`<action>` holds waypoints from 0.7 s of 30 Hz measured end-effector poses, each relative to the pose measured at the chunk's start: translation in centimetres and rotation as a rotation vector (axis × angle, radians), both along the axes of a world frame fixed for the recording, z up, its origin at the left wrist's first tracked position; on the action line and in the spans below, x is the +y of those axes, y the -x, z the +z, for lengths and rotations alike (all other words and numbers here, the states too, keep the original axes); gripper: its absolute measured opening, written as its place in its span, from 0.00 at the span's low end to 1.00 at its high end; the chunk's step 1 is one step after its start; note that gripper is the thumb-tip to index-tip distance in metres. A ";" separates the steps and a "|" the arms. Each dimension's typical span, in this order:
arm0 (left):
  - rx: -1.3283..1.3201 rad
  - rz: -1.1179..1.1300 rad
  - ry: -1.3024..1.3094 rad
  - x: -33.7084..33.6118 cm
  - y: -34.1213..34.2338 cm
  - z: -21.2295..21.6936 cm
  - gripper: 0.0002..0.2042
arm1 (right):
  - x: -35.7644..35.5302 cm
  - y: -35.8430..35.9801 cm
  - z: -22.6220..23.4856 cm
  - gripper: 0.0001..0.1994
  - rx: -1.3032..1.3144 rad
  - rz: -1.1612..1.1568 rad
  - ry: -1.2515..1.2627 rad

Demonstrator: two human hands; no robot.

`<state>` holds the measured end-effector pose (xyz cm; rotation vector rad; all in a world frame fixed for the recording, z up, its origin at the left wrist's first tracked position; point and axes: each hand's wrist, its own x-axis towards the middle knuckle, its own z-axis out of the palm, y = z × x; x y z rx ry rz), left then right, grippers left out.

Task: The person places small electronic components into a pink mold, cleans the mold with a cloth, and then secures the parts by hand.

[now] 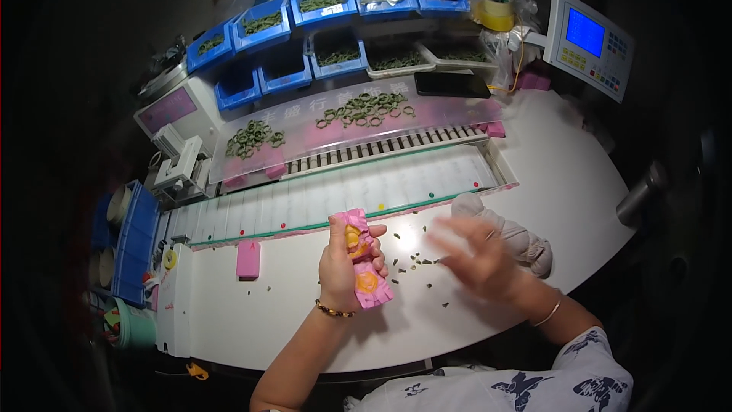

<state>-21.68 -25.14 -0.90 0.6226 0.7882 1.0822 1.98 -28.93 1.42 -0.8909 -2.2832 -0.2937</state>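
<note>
My left hand (341,267) is wrapped round a pink rubber mold (374,294), a little above the white tabletop. The mold lies folded apart in two halves, one above the other, each with a yellow-orange round area inside. To its right my right hand (484,259) hovers over the table, its fingers smeared by motion. Whether anything is between them I cannot make out. Small dark green bits (415,262) are scattered on the table between and under my hands. A closed pink block (248,260) stands on the table to the left.
Ahead runs a long white tray (343,194) with a green edge, coloured dots and rollers behind it. Green ring-shaped pieces (366,109) lie on a clear sheet above. Blue bins (263,23) line the back. Grey gloves (503,233) rest at right, below a control panel (591,44).
</note>
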 end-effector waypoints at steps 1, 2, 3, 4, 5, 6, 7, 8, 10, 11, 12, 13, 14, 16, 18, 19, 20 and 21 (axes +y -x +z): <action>0.009 0.007 -0.028 -0.1 0.5 0.1 0.37 | 0.1 -0.6 0.8 0.29 0.007 -0.126 0.067; 0.019 0.015 -0.056 -0.3 1.0 0.2 0.37 | 0.1 -1.1 1.5 0.32 0.015 -0.250 0.135; 0.008 0.003 -0.055 -0.3 0.6 0.3 0.37 | 0.1 -2.4 1.4 0.32 0.005 -0.263 0.134; 0.010 -0.008 -0.046 -0.5 0.2 0.6 0.37 | 0.3 -3.6 0.8 0.34 -0.077 -0.269 0.278; 0.012 -0.018 -0.036 -0.7 -0.2 0.7 0.36 | 0.6 -4.4 0.2 0.37 -0.157 -0.274 0.423; 0.003 -0.038 -0.039 -0.7 -0.9 0.9 0.36 | 0.6 -5.1 0.0 0.37 -0.190 -0.301 0.468; -0.011 -0.056 -0.039 -0.8 -1.1 0.9 0.35 | 0.8 -5.1 0.1 0.37 -0.192 -0.303 0.467; -0.025 -0.076 -0.038 -0.9 -1.4 0.9 0.35 | 1.0 -5.2 0.4 0.37 -0.217 -0.255 0.481; -0.024 -0.090 -0.044 -1.3 -1.5 1.1 0.34 | 1.2 -4.6 1.5 0.37 -0.238 -0.195 0.484; -0.027 -0.105 -0.039 -1.4 -1.6 1.0 0.33 | 0.9 -3.9 2.8 0.37 -0.184 -0.183 0.387; -0.020 -0.107 -0.037 -1.4 -1.6 0.8 0.32 | 0.6 -3.2 4.1 0.38 -0.128 -0.172 0.290; -0.010 -0.092 -0.032 -1.6 -1.3 0.5 0.32 | 0.5 -2.2 5.4 0.38 -0.120 -0.155 0.295; -0.002 -0.065 -0.013 -1.7 -0.6 -0.1 0.32 | 0.7 -0.9 6.6 0.37 0.034 -0.123 0.066; 0.002 -0.049 -0.003 -2.0 -0.1 0.1 0.31 | -0.3 1.6 8.8 0.35 0.197 -0.020 -0.127; 0.027 0.044 -0.002 -1.8 -1.7 1.3 0.29 | -0.7 2.8 7.2 0.30 0.059 0.078 -0.064; -0.149 0.098 -0.025 -2.0 -3.0 2.7 0.27 | -1.7 4.0 5.7 0.26 -0.004 0.148 0.092; -0.106 -0.007 -0.078 -2.2 -2.1 2.4 0.26 | -2.4 4.8 4.3 0.26 -0.086 0.105 0.009; -0.062 -0.099 -0.133 -2.5 -1.2 2.0 0.25 | -2.6 5.2 3.6 0.25 -0.170 0.072 -0.076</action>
